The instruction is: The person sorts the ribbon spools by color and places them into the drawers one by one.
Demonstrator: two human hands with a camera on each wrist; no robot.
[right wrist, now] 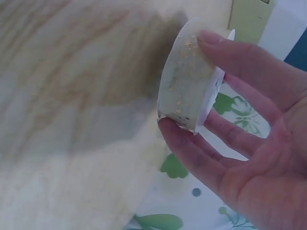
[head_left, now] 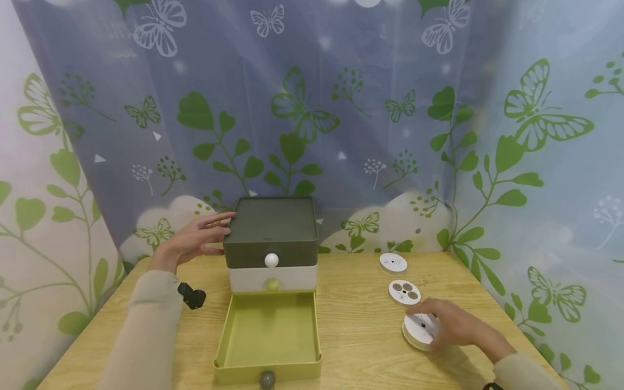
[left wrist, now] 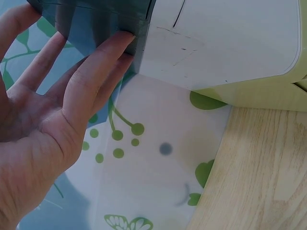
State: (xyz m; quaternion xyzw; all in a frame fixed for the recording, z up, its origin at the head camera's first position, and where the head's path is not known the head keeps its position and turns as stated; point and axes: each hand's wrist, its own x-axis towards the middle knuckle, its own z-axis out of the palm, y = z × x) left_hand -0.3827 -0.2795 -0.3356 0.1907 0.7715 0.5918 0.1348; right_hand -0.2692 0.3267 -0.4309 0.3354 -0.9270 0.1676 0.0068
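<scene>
White spool (head_left: 416, 332) in right hand (head_left: 454, 326), printed face upward, axis near-vertical.

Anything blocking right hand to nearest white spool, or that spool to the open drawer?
Nothing between the right hand and spool; it grips it. Toward the open drawer, only tabletop and the drawer's raised side wall.
</scene>
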